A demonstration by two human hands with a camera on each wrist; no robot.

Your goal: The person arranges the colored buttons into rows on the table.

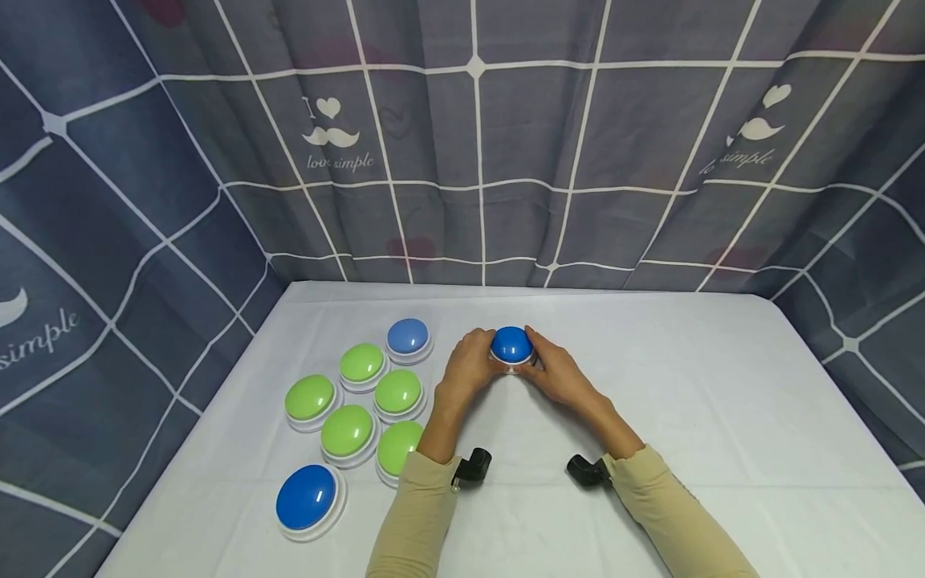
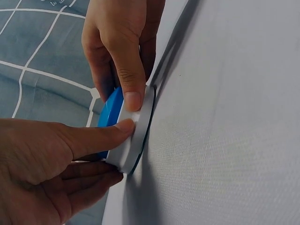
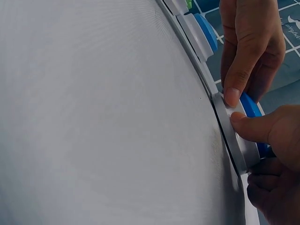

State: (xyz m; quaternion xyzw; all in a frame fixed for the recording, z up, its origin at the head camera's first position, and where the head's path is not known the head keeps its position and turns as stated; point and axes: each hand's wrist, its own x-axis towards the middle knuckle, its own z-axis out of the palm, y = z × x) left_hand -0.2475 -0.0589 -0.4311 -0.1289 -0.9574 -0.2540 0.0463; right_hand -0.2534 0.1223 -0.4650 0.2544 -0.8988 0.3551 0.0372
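Observation:
Both hands hold one round push button (image 1: pixel 511 345) with a blue dome and white base, near the far side of the table. My left hand (image 1: pixel 470 363) grips its left side and my right hand (image 1: pixel 561 371) its right. In the left wrist view, the two thumbs press the white rim of the button (image 2: pixel 133 131) close together, with other fingers curled round the far side. The right wrist view shows the base of the button (image 3: pixel 239 136) tilted slightly, its lower edge close over the white cloth.
Left of the hands stand several green-domed buttons (image 1: pixel 348 431) in a cluster. A paler blue button (image 1: pixel 408 339) sits behind them, and a larger blue button (image 1: pixel 307 499) in front. The white-covered table (image 1: pixel 694 401) meets a dark checked curtain (image 1: pixel 535 144) at the back.

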